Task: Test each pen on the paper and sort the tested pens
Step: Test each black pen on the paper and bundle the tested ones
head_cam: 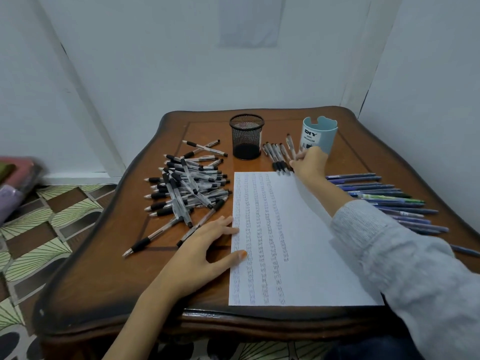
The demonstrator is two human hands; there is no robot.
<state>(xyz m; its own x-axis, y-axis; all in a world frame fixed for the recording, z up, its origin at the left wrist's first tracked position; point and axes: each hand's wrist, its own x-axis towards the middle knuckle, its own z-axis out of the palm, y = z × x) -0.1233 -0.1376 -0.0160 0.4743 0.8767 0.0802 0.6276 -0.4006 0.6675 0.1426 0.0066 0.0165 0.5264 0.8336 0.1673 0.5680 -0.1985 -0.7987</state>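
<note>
On the wooden table [109, 281], the scribbled paper [306, 255] is being flanked by a heap of black-grip pens [187, 188] on the left and by spread blue pens [384, 198] on the right. Its left edge is being pressed by the left hand [205, 248], fingers straight, nothing held. Beyond it, between the mesh cup [246, 137] and the blue organizer [322, 136], one pen [289, 142] is being pinched by the right hand [310, 162] beside a short row of pens [275, 154].

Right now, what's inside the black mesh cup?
Nothing sticks out above the rim of the black mesh cup, and its upper mesh looks see-through and bare. Its lower part is dark, so anything small lying at the bottom is hidden.
</note>
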